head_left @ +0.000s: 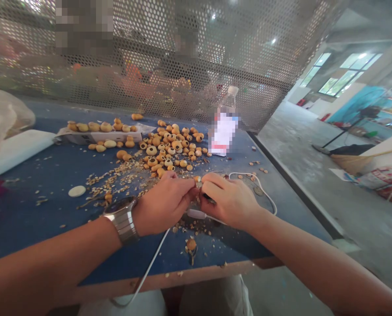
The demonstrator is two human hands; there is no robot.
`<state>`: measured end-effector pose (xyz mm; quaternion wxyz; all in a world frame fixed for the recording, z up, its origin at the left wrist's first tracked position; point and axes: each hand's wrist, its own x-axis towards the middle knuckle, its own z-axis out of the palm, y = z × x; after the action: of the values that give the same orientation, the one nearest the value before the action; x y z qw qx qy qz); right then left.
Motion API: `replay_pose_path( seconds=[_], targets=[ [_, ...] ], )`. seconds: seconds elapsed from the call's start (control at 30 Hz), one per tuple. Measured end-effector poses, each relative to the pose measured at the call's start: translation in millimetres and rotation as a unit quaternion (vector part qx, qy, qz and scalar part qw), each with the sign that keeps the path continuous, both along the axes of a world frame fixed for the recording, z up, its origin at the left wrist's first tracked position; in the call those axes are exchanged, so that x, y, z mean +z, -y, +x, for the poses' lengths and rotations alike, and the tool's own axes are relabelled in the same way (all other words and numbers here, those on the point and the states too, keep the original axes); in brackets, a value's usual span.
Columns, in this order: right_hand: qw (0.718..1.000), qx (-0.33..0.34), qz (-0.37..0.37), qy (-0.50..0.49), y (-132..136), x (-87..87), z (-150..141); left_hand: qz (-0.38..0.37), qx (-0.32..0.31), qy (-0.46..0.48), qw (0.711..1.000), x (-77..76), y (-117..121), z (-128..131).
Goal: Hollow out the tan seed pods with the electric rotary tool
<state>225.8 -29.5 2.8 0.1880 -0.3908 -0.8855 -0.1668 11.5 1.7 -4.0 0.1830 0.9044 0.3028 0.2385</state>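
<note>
My left hand (163,204) and my right hand (227,202) meet over the blue table (34,219), fingertips closed around a small tan gourd (197,184) that is mostly hidden. A dark item (208,198) shows under my right fingers, its kind hidden. A white cable (258,186) loops past my right hand to a white inline piece (196,213). Several hollowed tan gourds (169,149) lie heaped beyond my hands, among scattered shell chips (117,184). A steel watch (122,218) circles my left wrist.
A perforated metal screen (150,57) rises behind the table, with blurred people beyond it. A labelled plastic bottle (227,120) stands at the back, near a white box (99,136). A plastic bag (1,118) lies far left. A concrete floor (314,184) drops beyond the right edge.
</note>
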Motion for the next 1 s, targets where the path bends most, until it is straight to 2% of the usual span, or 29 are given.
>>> replay_pose_path(
  seconds=[0.1,0.23,0.4,0.63,0.73,0.87,1.0],
  targets=[
    [1.000,-0.005,0.003,0.017,1.7,0.4,0.3,-0.024,0.019,0.007,1.000,-0.3,0.8,-0.8],
    [0.999,-0.011,-0.005,0.030,4.6,2.0,1.0,-0.057,0.012,0.023,0.998,0.4,3.3,-1.8],
    [0.999,-0.010,-0.029,0.019,5.2,2.3,1.1,-0.053,0.005,0.032,0.998,4.7,6.4,-2.5],
    [1.000,-0.004,-0.006,0.015,0.6,2.3,0.5,-0.016,0.007,0.010,1.000,3.6,2.4,-1.2],
    [1.000,-0.013,-0.012,0.018,1.1,2.8,0.2,-0.040,0.028,0.017,0.999,2.2,1.7,-0.5],
    [1.000,-0.013,-0.013,0.020,4.1,3.0,0.7,-0.090,0.022,0.045,0.995,3.9,4.0,0.6],
    [1.000,-0.006,-0.003,0.028,6.1,3.8,0.9,-0.080,0.021,0.059,0.995,6.7,6.1,0.5]
  ],
)
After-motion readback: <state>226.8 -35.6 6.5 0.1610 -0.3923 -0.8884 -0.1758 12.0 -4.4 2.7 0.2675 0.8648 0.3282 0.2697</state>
